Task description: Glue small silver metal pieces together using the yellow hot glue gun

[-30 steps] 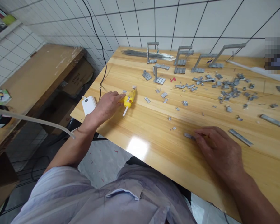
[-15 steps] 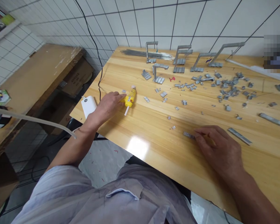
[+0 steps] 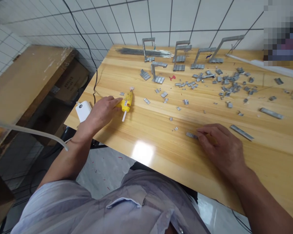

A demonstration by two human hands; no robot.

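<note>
My left hand [image 3: 104, 110] is closed round the handle of a yellow hot glue gun [image 3: 126, 102], low over the table's left part. A white glue stick [image 3: 124, 116] pokes out of the gun's rear end, toward me. Nearer the front edge, the fingertips of my right hand [image 3: 222, 146] pinch one end of a short grey strip [image 3: 191, 135], which looks metallic. The strip's other end points left, and my fingers cover the end they grip. Just beyond that hand lies a longer grey bar [image 3: 241, 132].
Several grey bracket-like frames [image 3: 158, 72] stand toward the wall, near a bundle of thin rods [image 3: 146, 52]. Small grey pieces [image 3: 230, 84] are scattered across the table's right half. A white box-shaped device [image 3: 83, 111] sits at the left edge, near a black cable [image 3: 95, 74].
The camera view has shifted, so everything on the table appears further left and slightly higher. Both hands keep their holds, with no clear movement relative to the table.
</note>
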